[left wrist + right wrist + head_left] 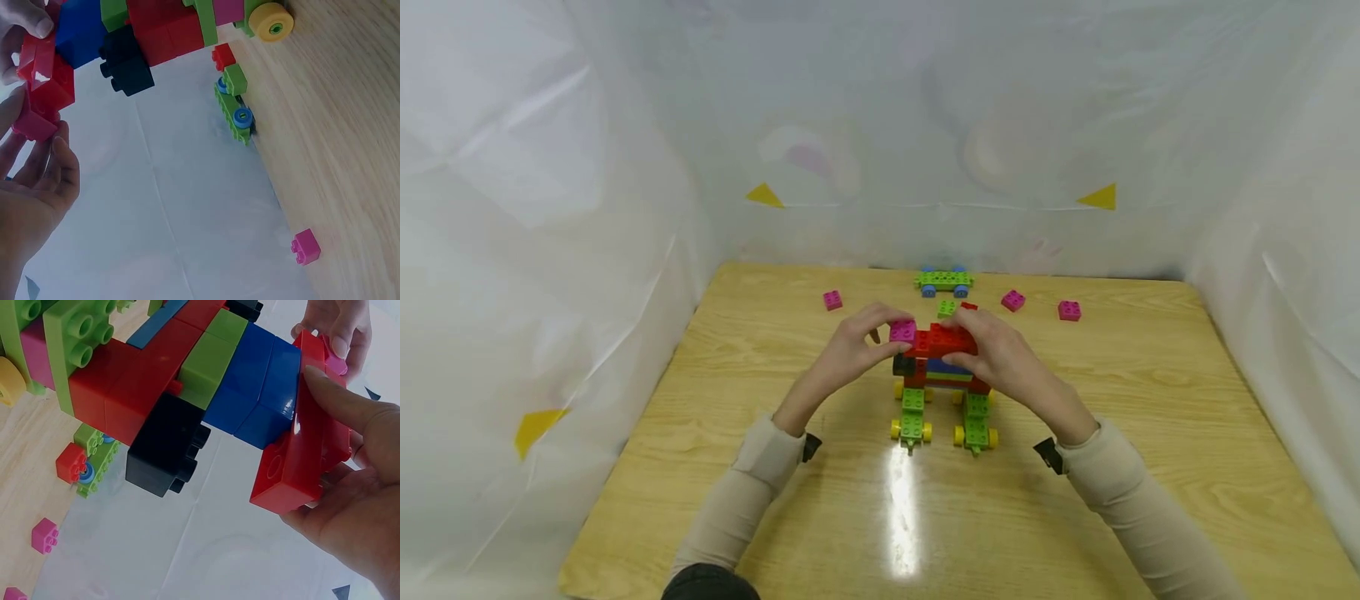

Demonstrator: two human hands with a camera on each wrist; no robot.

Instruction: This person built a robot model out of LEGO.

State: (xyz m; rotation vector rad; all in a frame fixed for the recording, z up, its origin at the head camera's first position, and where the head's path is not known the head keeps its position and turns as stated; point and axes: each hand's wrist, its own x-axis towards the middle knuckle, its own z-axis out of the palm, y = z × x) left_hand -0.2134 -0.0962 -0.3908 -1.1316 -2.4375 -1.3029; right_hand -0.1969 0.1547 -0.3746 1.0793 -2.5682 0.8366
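Note:
A vehicle-like build of toy building bricks stands on the table, with two green wheeled bases [912,417] with yellow wheels below. Above them are red bricks, black bricks [164,447] at the sides and blue bricks [250,381] in the middle. Red bricks [287,462] form its top layer. My right hand [1003,354] grips these top red bricks, thumb on the near side. At the left end of that layer, my left hand [853,337] pinches a pink brick [901,331] between thumb and fingers. In the left wrist view the pink brick sits against the red ones.
Behind the build is a green wheeled base [943,281] with blue wheels, a green brick [947,308] and a red brick [223,56]. Loose pink bricks lie at back left [832,300] and back right [1070,311]. White sheeting [925,125] surrounds the table's back and sides.

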